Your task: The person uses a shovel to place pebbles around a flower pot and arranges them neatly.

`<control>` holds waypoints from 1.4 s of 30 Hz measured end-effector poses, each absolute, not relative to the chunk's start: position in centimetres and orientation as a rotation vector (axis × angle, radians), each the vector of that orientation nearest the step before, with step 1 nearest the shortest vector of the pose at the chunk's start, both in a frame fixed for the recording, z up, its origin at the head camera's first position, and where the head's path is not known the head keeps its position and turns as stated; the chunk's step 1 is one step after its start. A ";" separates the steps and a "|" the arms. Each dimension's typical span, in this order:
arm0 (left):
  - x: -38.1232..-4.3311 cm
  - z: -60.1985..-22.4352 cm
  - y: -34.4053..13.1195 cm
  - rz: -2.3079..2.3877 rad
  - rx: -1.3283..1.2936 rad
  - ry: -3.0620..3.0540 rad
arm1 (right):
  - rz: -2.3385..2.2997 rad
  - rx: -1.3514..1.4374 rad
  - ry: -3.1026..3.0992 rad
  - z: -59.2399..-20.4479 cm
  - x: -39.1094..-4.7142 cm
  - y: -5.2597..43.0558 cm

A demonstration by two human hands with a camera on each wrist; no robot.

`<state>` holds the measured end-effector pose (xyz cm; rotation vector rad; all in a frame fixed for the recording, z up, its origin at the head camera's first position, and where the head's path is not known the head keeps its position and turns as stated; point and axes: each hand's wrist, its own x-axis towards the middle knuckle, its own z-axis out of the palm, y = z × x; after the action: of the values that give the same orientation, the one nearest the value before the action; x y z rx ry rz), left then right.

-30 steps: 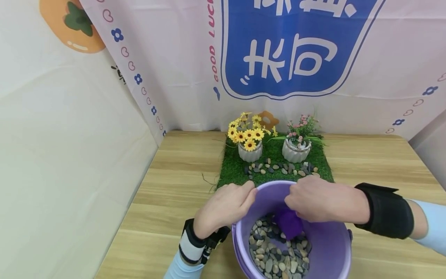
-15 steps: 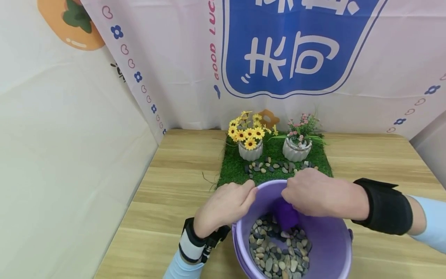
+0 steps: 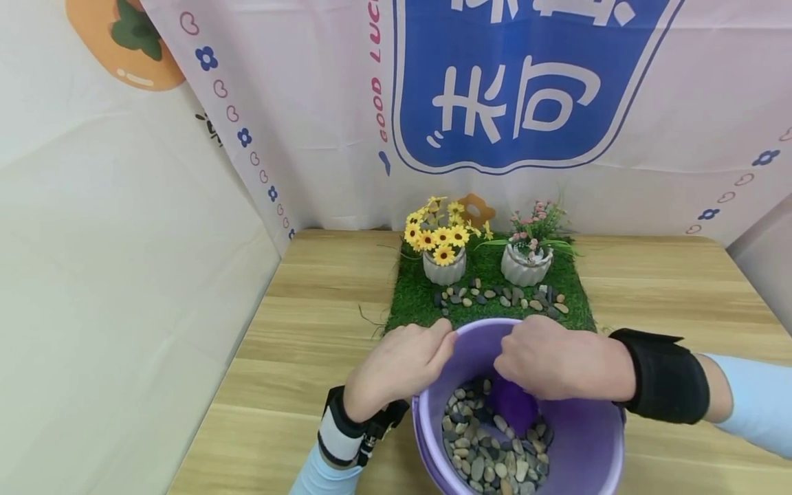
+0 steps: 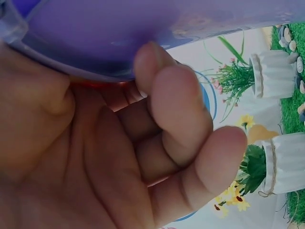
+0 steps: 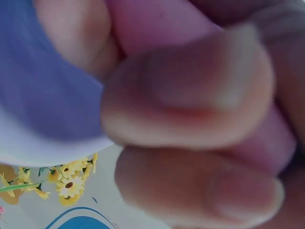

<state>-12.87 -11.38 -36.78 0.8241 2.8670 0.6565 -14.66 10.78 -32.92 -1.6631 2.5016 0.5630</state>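
A light purple bucket [image 3: 584, 443] stands at the front of the table with pebbles [image 3: 489, 457] spread over its bottom. My left hand [image 3: 402, 361] grips its left rim; in the left wrist view, curled fingers [image 4: 176, 95] show at the bucket wall. Over the bucket's far right side, my right hand [image 3: 559, 357] holds a dark purple shovel [image 3: 516, 407], its blade down among the pebbles. The right wrist view shows fingers [image 5: 186, 95] wrapped round the shovel's handle [image 5: 162, 21], which looks pink there. In the head view the hand hides that handle.
Behind the bucket lies a green turf mat [image 3: 417, 313] with a row of pebbles [image 3: 495, 295]. On it stand a white pot of yellow flowers [image 3: 444, 267] and a white pot of pink flowers [image 3: 526, 265]. A printed cloth [image 3: 346, 151] hangs behind the wooden table [image 3: 309, 302].
My right hand first rose slightly, then came down and left, with the shovel's blade moving lower into the pebbles. Some pebbles beside it shifted. The left hand stayed on the rim.
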 end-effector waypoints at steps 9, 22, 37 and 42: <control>-12.9 -36.8 -11.4 0.635 0.841 2.880 | 0.517 -1.571 2.379 -32.6 -14.9 10.4; -13.0 -36.6 -11.2 0.613 0.846 2.873 | 0.322 -1.504 2.209 -33.2 -16.0 11.5; -12.9 -36.7 -11.3 0.600 0.838 2.903 | 0.180 -1.586 2.183 -33.8 -16.5 11.8; -12.7 -36.8 -11.2 0.581 0.813 2.899 | 0.153 -1.606 2.155 -34.4 -16.4 11.3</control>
<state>-12.73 -11.19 -36.83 0.8126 2.8986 0.5809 -16.45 11.31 -34.43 -1.6059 2.1554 0.1534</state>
